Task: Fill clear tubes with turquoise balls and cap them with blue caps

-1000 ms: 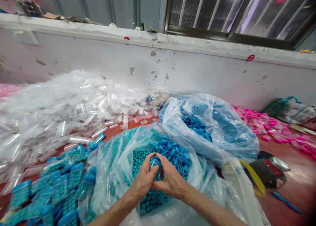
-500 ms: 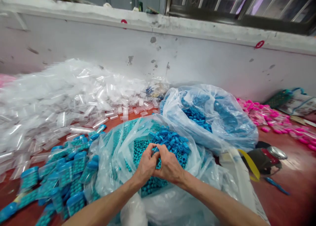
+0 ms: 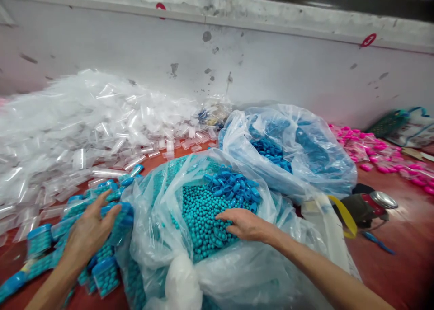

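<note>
Over the filled clear containers with blue caps (image 3: 106, 274) at the left, my left hand (image 3: 90, 228) has thumb and index finger spread, with nothing held between them. A blue-capped container (image 3: 122, 217) lies just beside its fingertips. My right hand (image 3: 242, 223) hovers at the teal beads (image 3: 200, 215) in the open plastic bag (image 3: 159, 228). Its fingers are bent close together, and whatever they may hold is hidden. Small blue caps (image 3: 235, 185) lie on the beads behind my right hand.
Clear empty containers (image 3: 84, 120) are heaped at the left by the wall. Another bag (image 3: 318, 165) holds blue caps at the back. Pink pieces (image 3: 376, 152), a dark object with a shiny metal end (image 3: 369, 206) and a blue tool (image 3: 378, 243) lie on the red surface (image 3: 403, 242) at the right.
My hands were together above the beads and have parted. The left moved left to the filled containers, its fingers now spread; the right moved slightly right. The view has tilted down.
</note>
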Available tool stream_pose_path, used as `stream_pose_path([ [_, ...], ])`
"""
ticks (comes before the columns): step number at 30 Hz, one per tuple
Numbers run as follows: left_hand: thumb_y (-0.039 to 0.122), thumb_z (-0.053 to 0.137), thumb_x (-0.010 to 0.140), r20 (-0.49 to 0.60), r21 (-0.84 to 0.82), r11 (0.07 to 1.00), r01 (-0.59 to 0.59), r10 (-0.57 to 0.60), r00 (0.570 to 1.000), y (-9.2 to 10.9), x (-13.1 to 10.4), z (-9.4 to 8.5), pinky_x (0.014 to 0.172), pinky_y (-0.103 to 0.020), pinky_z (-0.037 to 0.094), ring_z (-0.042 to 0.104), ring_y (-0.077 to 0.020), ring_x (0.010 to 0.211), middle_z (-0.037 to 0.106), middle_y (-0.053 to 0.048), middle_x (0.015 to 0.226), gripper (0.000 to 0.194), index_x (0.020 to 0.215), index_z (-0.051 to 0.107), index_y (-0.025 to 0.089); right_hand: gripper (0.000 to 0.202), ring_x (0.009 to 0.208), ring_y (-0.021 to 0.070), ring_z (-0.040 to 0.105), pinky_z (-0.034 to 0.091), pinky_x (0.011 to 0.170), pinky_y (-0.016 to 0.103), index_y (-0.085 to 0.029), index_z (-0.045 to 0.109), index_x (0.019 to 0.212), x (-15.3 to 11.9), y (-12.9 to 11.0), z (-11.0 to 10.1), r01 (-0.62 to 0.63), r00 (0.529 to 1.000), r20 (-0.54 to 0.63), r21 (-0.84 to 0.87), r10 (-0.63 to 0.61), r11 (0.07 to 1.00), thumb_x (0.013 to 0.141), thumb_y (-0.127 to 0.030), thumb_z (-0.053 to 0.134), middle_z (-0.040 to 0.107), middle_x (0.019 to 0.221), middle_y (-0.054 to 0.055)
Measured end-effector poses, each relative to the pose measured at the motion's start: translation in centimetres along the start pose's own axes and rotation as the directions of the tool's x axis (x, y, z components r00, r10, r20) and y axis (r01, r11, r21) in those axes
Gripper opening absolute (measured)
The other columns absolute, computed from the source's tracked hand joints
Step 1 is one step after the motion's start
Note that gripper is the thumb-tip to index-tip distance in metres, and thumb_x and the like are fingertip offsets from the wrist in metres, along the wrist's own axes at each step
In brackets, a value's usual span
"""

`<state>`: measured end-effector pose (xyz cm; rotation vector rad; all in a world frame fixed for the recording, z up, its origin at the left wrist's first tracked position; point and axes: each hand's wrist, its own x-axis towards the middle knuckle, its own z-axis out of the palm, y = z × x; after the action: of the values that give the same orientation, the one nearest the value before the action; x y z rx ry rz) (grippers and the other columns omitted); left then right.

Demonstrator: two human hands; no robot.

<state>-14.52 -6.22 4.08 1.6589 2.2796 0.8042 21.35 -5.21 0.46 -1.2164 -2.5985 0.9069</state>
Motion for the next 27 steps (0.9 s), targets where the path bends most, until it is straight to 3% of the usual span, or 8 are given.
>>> stream_pose_path([
  [3, 0.042, 0.038, 0.081, -0.021, 0.03, 0.998, -0.06, 0.061, 0.998, 0.9, -0.9, 0.8, 0.08, -0.041, 0.043, 0.056, -0.0291, 0.092, 0.06, -0.01, 0.104, 0.047, 0.123, 0.043, 0.02, 0.047, 0.094, 0.0222, 0.058, 0.042, 0.079, 0.031, -0.026, 0.055, 0.116, -0.1, -0.7, 0.6, 0.051, 0.993, 0.108, -0.054, -0.045, 0.997, 0.071, -0.016, 0.057, 0.064, 0.099, 0.005],
  [6, 0.039, 0.041, 0.079, 0.215, -0.215, 0.961, -0.175, 0.222, 0.951, 4.7, -2.4, 4.0, 0.074, -0.032, 0.046, 0.059, -0.0219, 0.079, 0.065, -0.004, 0.093, 0.037, 0.109, 0.054, 0.022, 0.045, 0.089, 0.0202, 0.059, 0.043, 0.076, 0.028, -0.027, 0.057, 0.114, 0.0, -1.1, 0.9, 0.052, 0.988, 0.146, -0.057, -0.044, 0.997, 0.07, -0.018, 0.059, 0.064, 0.097, 0.003],
  [8, 0.034, 0.045, 0.076, 0.418, -0.329, 0.918, -0.219, 0.35, 0.838, 7.3, -3.2, 6.6, 0.075, -0.03, 0.044, 0.059, -0.0208, 0.08, 0.066, -0.004, 0.094, 0.031, 0.1, 0.06, 0.023, 0.044, 0.085, 0.0187, 0.059, 0.043, 0.073, 0.025, -0.026, 0.057, 0.114, 0.0, -1.0, 1.0, 0.061, 0.991, 0.119, -0.03, -0.057, 0.998, 0.071, -0.018, 0.058, 0.065, 0.095, 0.003],
  [11, 0.023, 0.05, 0.069, 0.574, -0.442, 0.863, -0.243, 0.481, 0.662, 10.1, -3.8, 10.3, 0.078, -0.029, 0.04, 0.058, -0.021, 0.085, 0.066, -0.002, 0.092, 0.031, 0.096, 0.063, 0.025, 0.039, 0.072, 0.0155, 0.059, 0.042, 0.062, 0.02, -0.022, 0.059, 0.109, 0.0, -0.6, 0.8, 0.047, 0.996, 0.07, 0.018, -0.048, 0.999, 0.071, -0.018, 0.056, 0.066, 0.083, 0.0],
  [14, 0.014, 0.051, 0.057, 0.706, -0.459, 0.853, -0.249, 0.52, 0.481, 11.4, -3.6, 13.5, 0.063, -0.024, 0.036, 0.053, -0.0177, 0.072, 0.062, 0.002, 0.076, 0.032, 0.085, 0.063, 0.022, 0.034, 0.068, 0.0149, 0.058, 0.039, 0.056, 0.019, -0.017, 0.058, 0.104, 0.1, -0.1, 0.8, -0.07, 0.998, 0.007, 0.047, 0.07, 0.996, 0.07, -0.017, 0.053, 0.066, 0.077, 0.001],
  [16, 0.014, 0.05, 0.053, 0.775, -0.431, 0.872, -0.235, 0.49, 0.398, 11.7, -3.3, 15.1, 0.053, -0.021, 0.029, 0.046, -0.0137, 0.06, 0.052, 0.005, 0.061, 0.024, 0.074, 0.061, 0.018, 0.032, 0.065, 0.0145, 0.057, 0.037, 0.051, 0.018, -0.015, 0.056, 0.101, 0.3, 0.3, 1.3, -0.153, 0.988, -0.002, 0.107, 0.154, 0.982, 0.07, -0.02, 0.053, 0.065, 0.076, 0.002],
  [22, 0.018, 0.048, 0.055, 0.737, -0.512, 0.851, -0.118, 0.505, 0.449, 11.4, -3.2, 16.8, 0.054, -0.02, 0.026, 0.037, -0.0106, 0.059, 0.038, 0.007, 0.057, 0.011, 0.066, 0.049, 0.017, 0.031, 0.058, 0.0111, 0.055, 0.038, 0.05, 0.017, -0.018, 0.052, 0.105, 0.5, 1.2, 1.4, -0.219, 0.973, -0.015, 0.235, 0.229, 0.947, 0.074, -0.018, 0.051, 0.063, 0.071, -0.002],
  [27, 0.022, 0.053, 0.059, 0.711, -0.588, 0.809, -0.017, 0.527, 0.465, 10.8, -3.1, 16.5, 0.058, -0.021, 0.028, 0.036, -0.0104, 0.061, 0.039, 0.007, 0.06, 0.01, 0.066, 0.047, 0.017, 0.021, 0.084, 0.0157, 0.055, 0.037, 0.074, 0.025, -0.015, 0.061, 0.093, -1.0, 1.6, -2.9, -0.258, 0.961, -0.147, -0.173, 0.234, 0.951, 0.08, -0.011, 0.045, 0.063, 0.091, 0.006],
])
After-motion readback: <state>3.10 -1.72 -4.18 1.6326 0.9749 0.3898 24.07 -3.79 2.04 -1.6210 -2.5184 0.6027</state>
